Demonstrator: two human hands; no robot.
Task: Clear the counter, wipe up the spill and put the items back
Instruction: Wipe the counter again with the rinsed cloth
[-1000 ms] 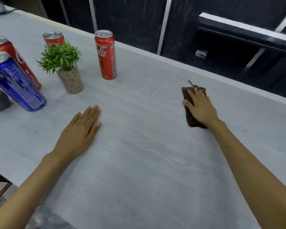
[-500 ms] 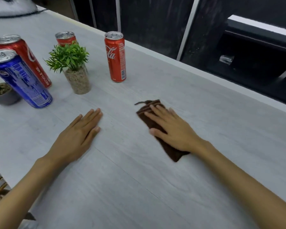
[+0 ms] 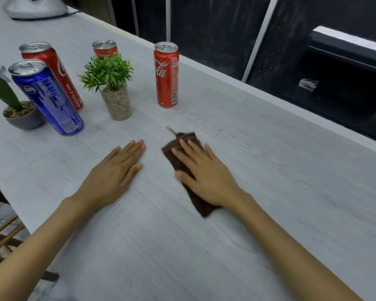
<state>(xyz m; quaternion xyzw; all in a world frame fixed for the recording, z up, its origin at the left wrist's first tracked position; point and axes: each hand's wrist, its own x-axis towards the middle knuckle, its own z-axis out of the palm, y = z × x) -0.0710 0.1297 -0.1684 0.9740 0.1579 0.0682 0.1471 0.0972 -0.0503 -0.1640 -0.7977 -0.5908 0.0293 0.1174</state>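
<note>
Under the right hand (image 3: 206,174) most of the brown cloth (image 3: 201,206) is hidden; only its two ends and a thin loop show, blurred. At the left edge a grey potted plant (image 3: 20,115) is cut off, and a red can (image 3: 104,48) stands half behind the small leafy plant (image 3: 113,88). Both forearms reach in from below. The right hand lies flat, fingers spread, pressing the cloth onto the counter (image 3: 291,181). The left hand (image 3: 115,177) rests palm down, fingers together, beside the cloth and holding nothing.
</note>
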